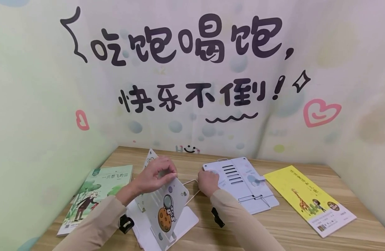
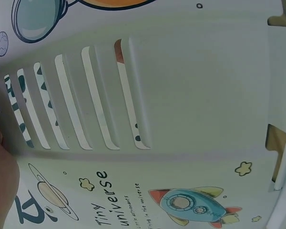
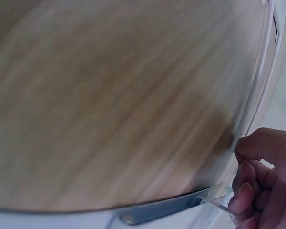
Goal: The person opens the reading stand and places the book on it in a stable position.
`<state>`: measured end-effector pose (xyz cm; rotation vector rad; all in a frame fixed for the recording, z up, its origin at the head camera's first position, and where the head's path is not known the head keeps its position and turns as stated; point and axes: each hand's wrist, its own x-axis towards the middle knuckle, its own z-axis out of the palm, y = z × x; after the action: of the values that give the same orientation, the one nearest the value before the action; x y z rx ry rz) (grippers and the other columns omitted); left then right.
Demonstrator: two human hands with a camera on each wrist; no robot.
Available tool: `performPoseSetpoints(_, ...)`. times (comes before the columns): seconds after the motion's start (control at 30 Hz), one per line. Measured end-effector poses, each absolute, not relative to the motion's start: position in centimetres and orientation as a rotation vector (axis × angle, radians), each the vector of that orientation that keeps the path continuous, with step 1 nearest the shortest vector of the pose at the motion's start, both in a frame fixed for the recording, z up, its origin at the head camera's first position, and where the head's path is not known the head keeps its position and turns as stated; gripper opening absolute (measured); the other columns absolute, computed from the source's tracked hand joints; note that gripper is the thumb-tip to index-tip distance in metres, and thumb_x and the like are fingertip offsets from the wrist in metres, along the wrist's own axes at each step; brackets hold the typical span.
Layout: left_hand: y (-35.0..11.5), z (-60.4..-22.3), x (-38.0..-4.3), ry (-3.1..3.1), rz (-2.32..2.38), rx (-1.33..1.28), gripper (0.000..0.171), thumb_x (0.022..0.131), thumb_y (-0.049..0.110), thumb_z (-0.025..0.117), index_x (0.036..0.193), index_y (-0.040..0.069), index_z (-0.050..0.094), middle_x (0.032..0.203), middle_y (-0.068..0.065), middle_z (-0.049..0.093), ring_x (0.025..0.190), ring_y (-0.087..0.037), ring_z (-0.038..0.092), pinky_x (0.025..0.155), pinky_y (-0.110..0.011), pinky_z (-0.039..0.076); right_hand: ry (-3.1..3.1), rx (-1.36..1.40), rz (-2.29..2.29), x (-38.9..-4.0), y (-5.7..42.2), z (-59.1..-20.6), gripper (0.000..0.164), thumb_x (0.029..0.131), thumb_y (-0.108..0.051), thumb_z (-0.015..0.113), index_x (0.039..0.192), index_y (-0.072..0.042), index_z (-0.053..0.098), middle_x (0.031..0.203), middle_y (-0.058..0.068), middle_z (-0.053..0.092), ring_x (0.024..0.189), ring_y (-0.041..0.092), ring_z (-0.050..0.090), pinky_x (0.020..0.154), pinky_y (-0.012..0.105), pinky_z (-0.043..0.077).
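Note:
A white book stand (image 1: 179, 202) with an astronaut printed on it is propped at a slant in the head view. My left hand (image 1: 158, 174) grips the upper edge of its raised panel. Slots and a blue rocket mark that panel (image 2: 205, 86) in the left wrist view, where only the hand's edge shows at far left. Behind the panel, my right hand (image 1: 208, 181) pinches the stand's thin wire leg (image 3: 217, 205) between thumb and fingers (image 3: 245, 183). Part of the wire is hidden by the hand.
Beside the right hand, a second white book stand (image 1: 264, 198) lies flat on the wooden table (image 1: 242, 237). A green picture book (image 1: 117, 177) is at the left, and a yellow book (image 1: 305, 195) at the right. A printed curtain (image 1: 192, 136) hangs behind.

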<state>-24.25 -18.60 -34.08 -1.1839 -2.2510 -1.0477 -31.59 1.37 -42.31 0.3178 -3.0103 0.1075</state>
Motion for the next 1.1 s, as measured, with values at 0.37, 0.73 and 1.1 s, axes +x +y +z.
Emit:
performPoseSetpoints(0.37,-18.5,-34.2,-24.6,-2.245,-1.019,-1.188,0.009,0.085,0.006,0.064,0.085,0.015,0.062,0.082,0.006,0.060,0.083,-0.008,0.051,0.076,-0.027,0.044,-2.888,0.504,0.560,-31.0,2.8,-41.4,0.008,0.079,-0.007,0.065,0.079,-0.003,0.059,0.071,0.009,0.063,0.067,0.023,0.060,0.058,0.035,0.049)
performPoseSetpoints(0.73,-18.3,-33.8,-24.9,-2.213,-1.012,-1.274,0.015,0.081,-0.002,0.066,0.085,0.012,0.064,0.085,0.001,0.063,0.081,-0.011,0.053,0.072,-0.026,0.046,-2.726,0.438,1.793,-30.0,4.4,-41.3,0.012,0.088,0.004,0.048,0.084,0.014,0.054,0.063,0.012,0.057,0.046,0.010,0.059,0.052,0.035,0.056)
performPoseSetpoints(1.1,-18.7,-33.4,-25.3,-2.198,-0.993,-1.304,0.015,0.084,0.000,0.063,0.086,0.015,0.062,0.086,0.002,0.061,0.084,-0.010,0.051,0.073,-0.029,0.047,-2.578,0.270,2.130,-28.5,5.5,-41.2,0.011,0.095,-0.001,0.041,0.092,0.008,0.047,0.076,0.017,0.059,0.053,0.013,0.062,0.055,0.030,0.056)
